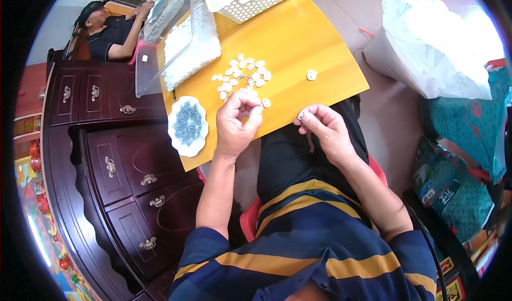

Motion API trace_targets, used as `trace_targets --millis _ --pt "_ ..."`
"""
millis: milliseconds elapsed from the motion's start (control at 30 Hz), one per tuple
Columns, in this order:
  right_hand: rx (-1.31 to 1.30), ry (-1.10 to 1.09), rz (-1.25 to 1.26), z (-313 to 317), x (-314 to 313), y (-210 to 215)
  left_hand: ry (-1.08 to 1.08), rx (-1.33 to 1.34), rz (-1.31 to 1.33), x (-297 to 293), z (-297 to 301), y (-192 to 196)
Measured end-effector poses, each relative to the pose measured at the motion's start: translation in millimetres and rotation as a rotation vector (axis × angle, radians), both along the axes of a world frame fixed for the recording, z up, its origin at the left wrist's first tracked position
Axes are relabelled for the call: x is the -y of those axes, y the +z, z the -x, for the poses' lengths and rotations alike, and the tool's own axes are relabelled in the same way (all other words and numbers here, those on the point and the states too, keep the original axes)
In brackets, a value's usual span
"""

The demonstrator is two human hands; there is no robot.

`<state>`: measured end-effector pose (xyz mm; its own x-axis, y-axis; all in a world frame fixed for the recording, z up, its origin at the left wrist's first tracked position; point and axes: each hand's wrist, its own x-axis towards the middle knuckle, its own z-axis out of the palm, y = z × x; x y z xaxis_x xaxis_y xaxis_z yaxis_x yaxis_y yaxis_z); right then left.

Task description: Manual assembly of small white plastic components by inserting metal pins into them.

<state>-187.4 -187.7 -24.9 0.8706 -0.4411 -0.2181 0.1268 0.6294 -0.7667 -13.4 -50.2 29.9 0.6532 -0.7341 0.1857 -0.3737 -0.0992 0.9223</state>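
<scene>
My left hand (237, 121) is over the near edge of the yellow board (298, 39), fingers pinched together on a small white plastic piece. My right hand (325, 127) hovers at the board's near right edge, fingertips closed on another small white piece. Just beyond my hands lies a loose pile of small white plastic pieces (242, 74), with one lone white piece (311, 75) to the right. A white dish of small dark metal parts (188, 124) sits at the board's left edge, next to my left hand.
A clear bag of white pieces (189, 47) and a white plastic basket (250, 0) stand at the board's far side. Another person (109, 31) sits at the far left. A dark wooden drawer cabinet (122, 162) is left; a white sack (432, 50) and green bags (453, 183) are right.
</scene>
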Motion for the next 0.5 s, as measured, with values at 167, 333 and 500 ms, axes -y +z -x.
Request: trace_targets --millis 167,333,500 --pt "-0.028 0.038 -0.013 1 0 3 -0.027 -0.329 0.059 1 20 1" --pt "0.031 0.020 0.002 2 -3 -1 -0.081 -0.416 0.133 1 27 5" --pt "0.057 0.017 0.022 2 -4 1 -0.138 -0.365 0.130 -4 26 0"
